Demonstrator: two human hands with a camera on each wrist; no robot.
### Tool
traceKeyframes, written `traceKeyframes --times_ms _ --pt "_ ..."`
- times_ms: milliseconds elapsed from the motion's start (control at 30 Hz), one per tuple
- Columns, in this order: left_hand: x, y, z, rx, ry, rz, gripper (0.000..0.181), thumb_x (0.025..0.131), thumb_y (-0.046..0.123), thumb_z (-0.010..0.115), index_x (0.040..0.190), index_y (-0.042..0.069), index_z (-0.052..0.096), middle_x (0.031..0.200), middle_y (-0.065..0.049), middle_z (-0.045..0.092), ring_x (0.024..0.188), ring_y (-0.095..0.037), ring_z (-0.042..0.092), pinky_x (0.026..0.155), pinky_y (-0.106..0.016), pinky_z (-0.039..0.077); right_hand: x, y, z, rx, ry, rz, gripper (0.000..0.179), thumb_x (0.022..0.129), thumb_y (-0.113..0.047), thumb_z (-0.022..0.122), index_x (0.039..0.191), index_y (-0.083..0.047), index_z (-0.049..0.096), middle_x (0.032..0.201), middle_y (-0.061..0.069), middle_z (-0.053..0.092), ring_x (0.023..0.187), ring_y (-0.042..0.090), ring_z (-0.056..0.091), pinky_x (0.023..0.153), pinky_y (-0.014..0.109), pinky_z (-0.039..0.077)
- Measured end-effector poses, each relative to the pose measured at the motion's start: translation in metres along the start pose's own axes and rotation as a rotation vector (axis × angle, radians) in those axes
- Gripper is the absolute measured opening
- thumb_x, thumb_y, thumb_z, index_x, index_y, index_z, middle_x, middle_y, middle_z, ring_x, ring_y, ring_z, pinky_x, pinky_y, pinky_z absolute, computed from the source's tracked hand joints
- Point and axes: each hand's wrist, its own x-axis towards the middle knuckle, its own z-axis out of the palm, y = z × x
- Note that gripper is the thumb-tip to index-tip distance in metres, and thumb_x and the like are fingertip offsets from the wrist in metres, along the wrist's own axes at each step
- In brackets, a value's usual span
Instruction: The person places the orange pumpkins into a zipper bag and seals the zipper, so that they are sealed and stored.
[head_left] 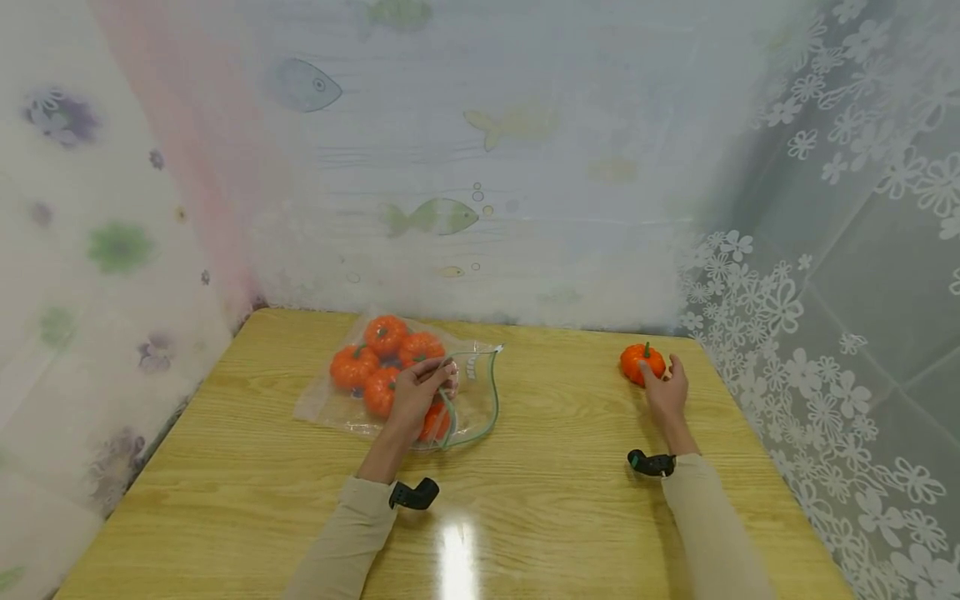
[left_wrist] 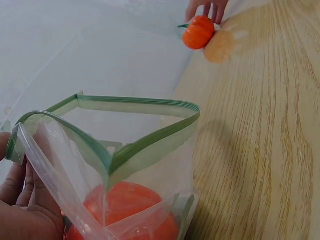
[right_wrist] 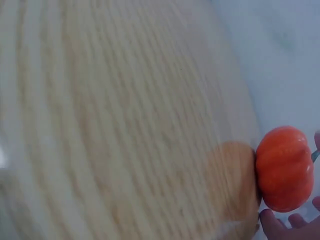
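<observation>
A clear zip bag with a green seal (head_left: 495,400) lies on the table at the left, its mouth spread toward the right. Several small orange pumpkins (head_left: 354,367) sit inside it. My left hand (head_left: 412,398) pinches the bag's rim; in the left wrist view the fingers are behind the plastic beside the green strip (left_wrist: 150,100). At the far right, one more orange pumpkin (head_left: 639,364) with a green stem stands on the table. Around its near right side is my right hand (head_left: 666,392), thumb against it and a finger held apart from it. The right wrist view shows this pumpkin (right_wrist: 285,169) with fingertips beside it.
The wooden table (head_left: 555,467) meets a patterned curtain (head_left: 525,275) at its back edge. More patterned sheeting hangs along the left and right sides. Both wrists carry a small black camera (head_left: 414,495).
</observation>
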Motion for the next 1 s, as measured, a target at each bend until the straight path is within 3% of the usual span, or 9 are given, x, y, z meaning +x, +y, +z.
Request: traceKeyframes --times_ms 167,333,633,800,1000 --pt "-0.0017 0.0012 0.0014 0.002 -0.004 -0.001 0.038 0.1 0.012 0.067 0.132 -0.008 0.061 0.101 -0.003 0.075 0.075 -0.009 0.069 0.066 -0.022 0.058 0.0094 -0.0013 -0.0033 -0.059 -0.066 0.053 0.084 0.103 -0.036 0.059 0.163 -0.002 0.01 0.167 0.026 0.01 0.152 0.046 0.02 0.122 0.056 0.027" --pt "-0.0025 0.0013 0.0027 -0.009 -0.014 0.007 0.039 0.1 0.01 0.066 0.132 -0.01 0.059 0.098 -0.002 0.076 0.075 -0.009 0.069 0.066 -0.023 0.059 0.0122 -0.0027 -0.0038 -0.118 -0.101 0.04 0.087 0.102 -0.034 0.061 0.162 0.003 0.009 0.167 0.027 0.012 0.152 0.044 0.021 0.123 0.054 0.026" --pt "-0.0012 0.0004 0.0012 -0.007 -0.011 0.002 0.039 0.101 0.012 0.065 0.133 -0.01 0.059 0.093 0.0 0.075 0.073 -0.009 0.068 0.065 -0.022 0.058 0.012 -0.0046 -0.0041 -0.115 -0.133 0.01 0.084 0.103 -0.033 0.061 0.162 0.002 0.011 0.166 0.028 0.013 0.153 0.044 0.019 0.123 0.055 0.024" --pt "-0.0011 0.0011 0.001 0.008 -0.005 0.003 0.038 0.101 0.012 0.066 0.132 -0.009 0.06 0.095 -0.002 0.075 0.074 -0.008 0.068 0.065 -0.022 0.058 0.0119 -0.0026 -0.0038 -0.068 -0.09 -0.029 0.08 0.098 -0.034 0.07 0.159 -0.002 0.03 0.158 0.026 0.032 0.144 0.04 0.034 0.117 0.05 0.036" --pt "-0.0019 0.0015 0.002 0.013 0.005 0.0 0.035 0.1 0.012 0.066 0.13 -0.007 0.063 0.097 -0.002 0.075 0.074 -0.008 0.069 0.066 -0.023 0.058 0.0071 -0.0016 0.0003 -0.044 -0.064 -0.026 0.072 0.091 -0.034 0.079 0.149 -0.004 0.049 0.148 0.021 0.046 0.134 0.032 0.044 0.099 0.03 0.044"
